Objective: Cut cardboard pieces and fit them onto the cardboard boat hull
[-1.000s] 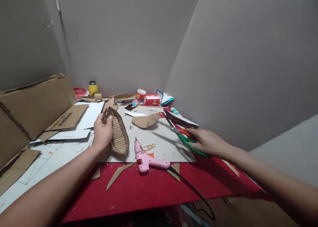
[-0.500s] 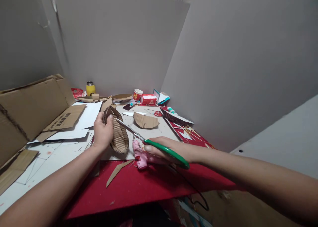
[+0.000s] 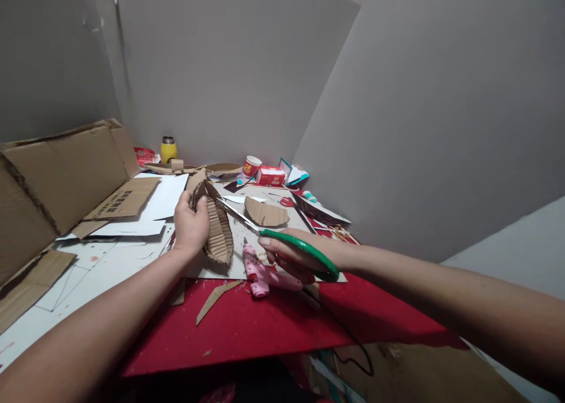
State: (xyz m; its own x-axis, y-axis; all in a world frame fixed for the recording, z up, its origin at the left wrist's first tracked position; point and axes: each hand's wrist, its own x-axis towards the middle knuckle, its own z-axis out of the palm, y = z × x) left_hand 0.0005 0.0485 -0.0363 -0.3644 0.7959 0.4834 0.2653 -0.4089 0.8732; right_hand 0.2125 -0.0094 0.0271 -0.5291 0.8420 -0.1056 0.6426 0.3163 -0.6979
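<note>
My left hand (image 3: 192, 223) grips the upper left edge of a curved, leaf-shaped piece of corrugated cardboard (image 3: 218, 232), held up above the grey board. Green-handled scissors (image 3: 304, 250) are in my right hand (image 3: 293, 253), their blades pointing left with the tips at the cardboard's upper right edge. Below my right hand lies a pink glue gun (image 3: 260, 276), its nozzle toward the back. Another corrugated cardboard piece (image 3: 266, 212) rests on the grey board (image 3: 233, 273) behind the scissors.
Large folded cardboard (image 3: 83, 173) stands at left beside white sheets (image 3: 170, 197). A yellow bottle (image 3: 168, 151), a paper cup (image 3: 252, 166) and a red box (image 3: 271, 176) stand at the back. Red scissors (image 3: 286, 202) lie right of centre. A cardboard offcut (image 3: 216, 300) lies near the front edge.
The whole view has shifted slightly. My right hand and the scissors have risen a little off the glue gun, showing more of it. My left hand still holds the cardboard.
</note>
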